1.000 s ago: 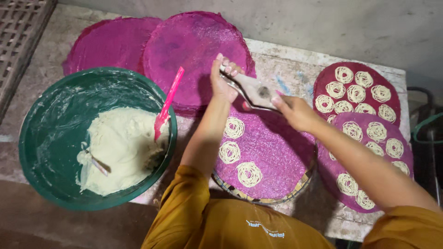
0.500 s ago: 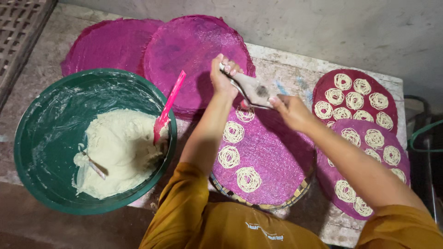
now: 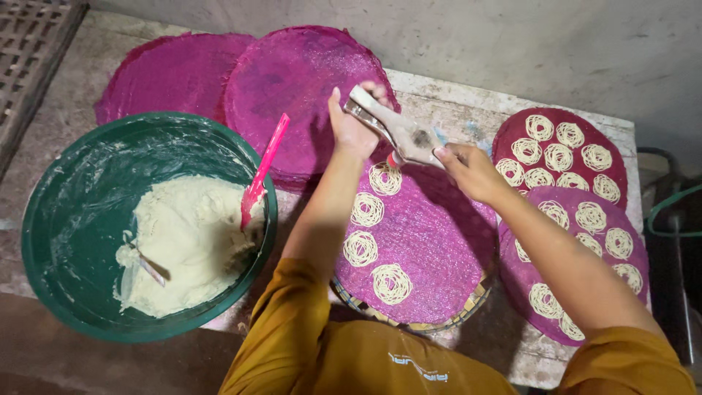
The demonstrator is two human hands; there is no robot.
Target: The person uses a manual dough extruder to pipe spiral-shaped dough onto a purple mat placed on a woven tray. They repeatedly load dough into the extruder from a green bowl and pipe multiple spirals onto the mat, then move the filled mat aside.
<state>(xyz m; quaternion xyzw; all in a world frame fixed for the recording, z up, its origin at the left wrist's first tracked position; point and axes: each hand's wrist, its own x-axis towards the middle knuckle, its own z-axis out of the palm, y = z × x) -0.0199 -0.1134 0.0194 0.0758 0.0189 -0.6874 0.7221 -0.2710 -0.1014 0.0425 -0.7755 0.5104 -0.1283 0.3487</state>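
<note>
Your left hand [image 3: 352, 126] and right hand [image 3: 469, 170] are both clamped on the metal noodle press [image 3: 393, 130], whose long axis slants from upper left down to lower right above the purple mat [image 3: 446, 256] with four noodle coils. Left sits the green basin [image 3: 66, 219] of dough; right, filled mats [image 3: 585, 183].

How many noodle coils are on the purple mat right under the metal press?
4, all along the left side of the mat: one just below the press at, then, and the nearest. The arms may hide more.
</note>
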